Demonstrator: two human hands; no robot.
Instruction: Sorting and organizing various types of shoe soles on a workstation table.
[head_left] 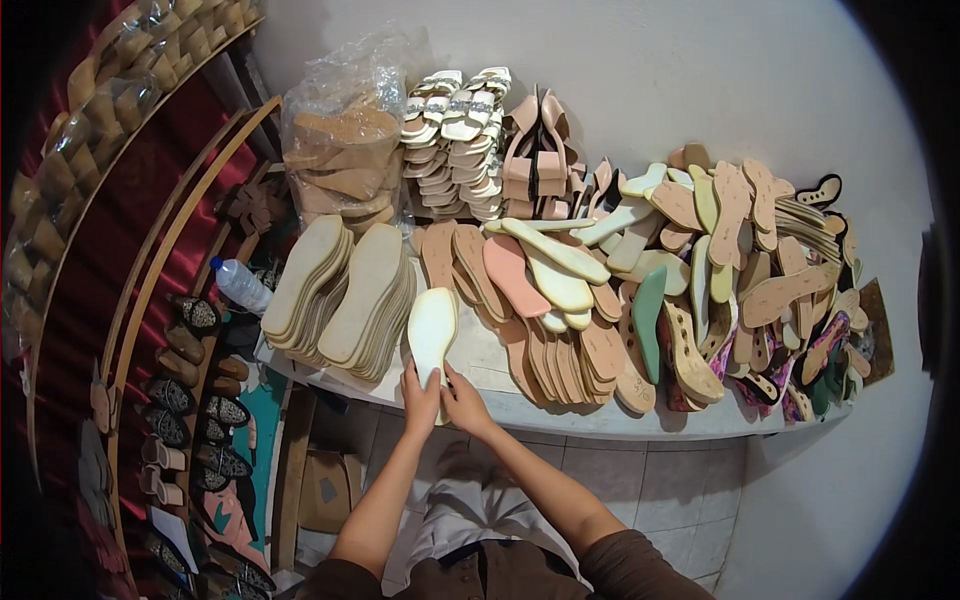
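One pale insole [433, 325] held by its narrow near end between left hand [421, 402] and right hand [463, 402], both closed on it, thumbs on top, broad end out over surface [488, 380] and just beside grey-beige stacks [375, 290] (contact: can't tell). Could slip or twist from a loosened pinch, or, swung sideways, knock those stacks out of line or nudge tan insoles [480, 265], given a tight-looking gap. On surface also bagged wedge soles [345, 150], white sandals [475, 122], jumbled footbeds [735, 205] at right; around it pale wall [700, 80], patterned shoes [170, 396] at left, tiled floor [650, 485].
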